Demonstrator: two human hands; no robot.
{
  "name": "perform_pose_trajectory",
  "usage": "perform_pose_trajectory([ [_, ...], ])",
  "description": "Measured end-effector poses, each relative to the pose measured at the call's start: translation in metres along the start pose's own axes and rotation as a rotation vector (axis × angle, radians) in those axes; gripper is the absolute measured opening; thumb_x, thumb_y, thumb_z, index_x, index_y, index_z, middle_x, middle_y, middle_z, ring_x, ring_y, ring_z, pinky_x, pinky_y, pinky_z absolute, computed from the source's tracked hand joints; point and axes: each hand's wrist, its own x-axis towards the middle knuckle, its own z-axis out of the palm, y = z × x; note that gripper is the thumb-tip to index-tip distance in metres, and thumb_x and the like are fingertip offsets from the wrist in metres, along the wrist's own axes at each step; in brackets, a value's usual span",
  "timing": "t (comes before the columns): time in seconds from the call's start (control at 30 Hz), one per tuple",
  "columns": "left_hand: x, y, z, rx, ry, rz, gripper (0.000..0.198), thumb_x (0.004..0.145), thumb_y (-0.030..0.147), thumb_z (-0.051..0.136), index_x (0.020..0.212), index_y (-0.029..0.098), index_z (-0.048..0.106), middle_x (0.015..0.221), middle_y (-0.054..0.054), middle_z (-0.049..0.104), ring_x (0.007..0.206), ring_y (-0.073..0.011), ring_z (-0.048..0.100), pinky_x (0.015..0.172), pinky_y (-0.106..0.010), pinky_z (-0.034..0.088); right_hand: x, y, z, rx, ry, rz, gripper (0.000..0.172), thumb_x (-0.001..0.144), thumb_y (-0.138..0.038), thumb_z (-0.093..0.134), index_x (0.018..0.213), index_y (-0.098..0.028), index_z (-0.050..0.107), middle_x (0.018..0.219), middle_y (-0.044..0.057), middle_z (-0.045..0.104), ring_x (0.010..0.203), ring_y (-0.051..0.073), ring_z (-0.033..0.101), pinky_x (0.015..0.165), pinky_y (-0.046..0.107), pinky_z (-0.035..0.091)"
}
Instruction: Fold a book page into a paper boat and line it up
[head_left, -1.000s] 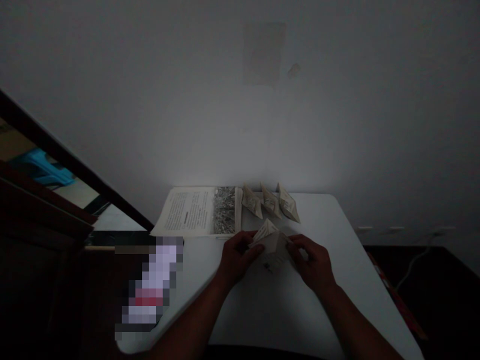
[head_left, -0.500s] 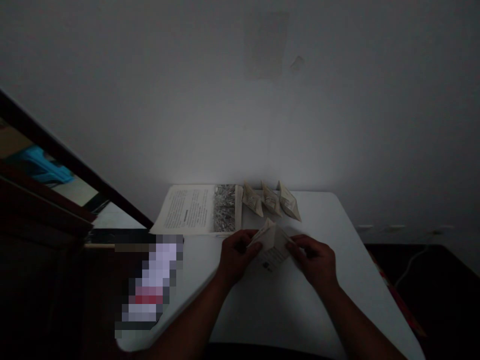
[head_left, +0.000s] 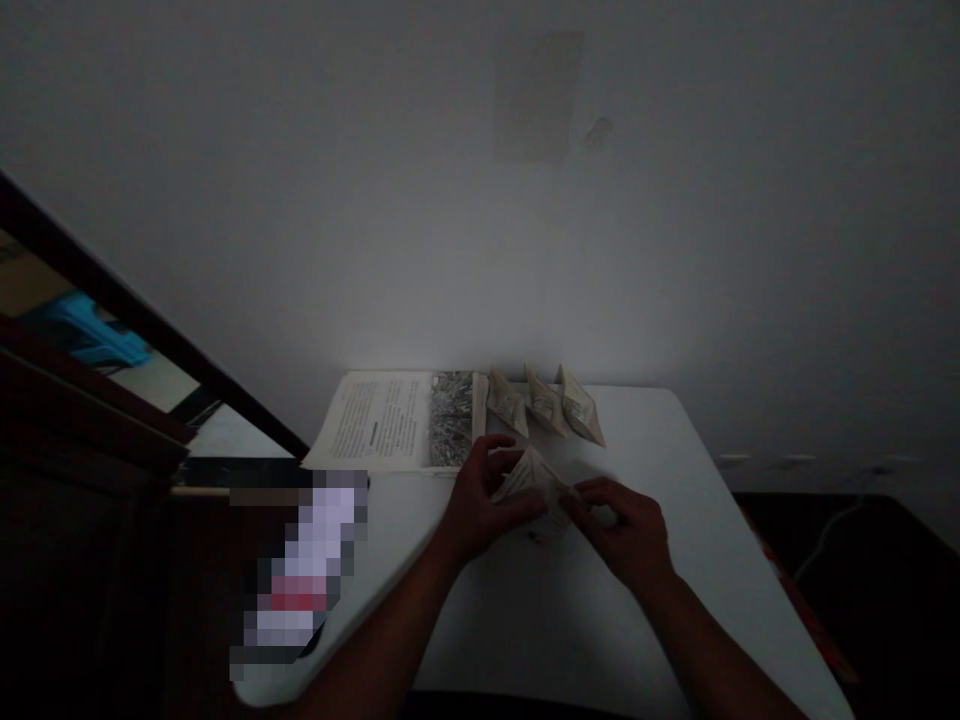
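Three boats [head_left: 544, 402] of folded print stand in a row at the far edge of a white tabletop [head_left: 652, 430] in the head view. Just left of them a book [head_left: 382, 420] lies open, text to the left and a dark picture to the right. A pixelated oblong [head_left: 307, 560] covers part of the left near edge. The sheet [head_left: 531, 478], folded and printed, is held above the tabletop, near the middle. The left hand [head_left: 480, 505] has its grip around the sheet's left side, thumb across the near face; the right hand [head_left: 630, 520] has a narrow grip on its right edge. Behind rises a dim, pale wall [head_left: 375, 200] with a darker patch [head_left: 538, 95]. Far left, something blue [head_left: 94, 330] shows past a dark slanting bar [head_left: 150, 320]; on the right a pale cord [head_left: 832, 530] hangs over a dark area.
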Motion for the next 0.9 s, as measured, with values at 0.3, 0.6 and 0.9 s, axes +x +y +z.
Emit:
perform_pose_trajectory([
  [0.3,0.008,0.008,0.002,0.366,0.096,0.03,0.037,0.071,0.028,0.07,0.105,0.015,0.062,0.096,-0.009,0.068,0.086,-0.0214,0.065,0.079,-0.033,0.051,-0.003,0.008,0.002,-0.056,0.076,-0.028,0.005,0.075,-0.023,0.067,0.073,-0.021,0.064,0.071,0.002,0.066,0.06,0.014,0.063,0.056,0.025,0.052],
  [0.6,0.008,-0.008,0.001,0.158,0.134,-0.05,0.028,0.07,0.032,0.07,0.093,0.015,0.068,0.088,-0.008,0.072,0.08,-0.0211,0.067,0.074,-0.031,0.053,-0.004,0.011,0.004,-0.001,0.166,0.004,0.006,0.072,-0.023,0.071,0.075,-0.021,0.066,0.073,0.002,0.066,0.062,0.015,0.062,0.055,0.025,0.052],
  [0.9,0.005,-0.006,0.007,0.265,0.174,0.018,0.022,0.07,0.033,0.07,0.085,0.017,0.069,0.081,-0.005,0.07,0.073,-0.0176,0.065,0.07,-0.028,0.052,-0.006,0.012,0.007,0.06,0.187,0.023,0.01,0.071,-0.022,0.072,0.078,-0.023,0.065,0.076,0.002,0.066,0.066,0.017,0.062,0.06,0.03,0.053],
])
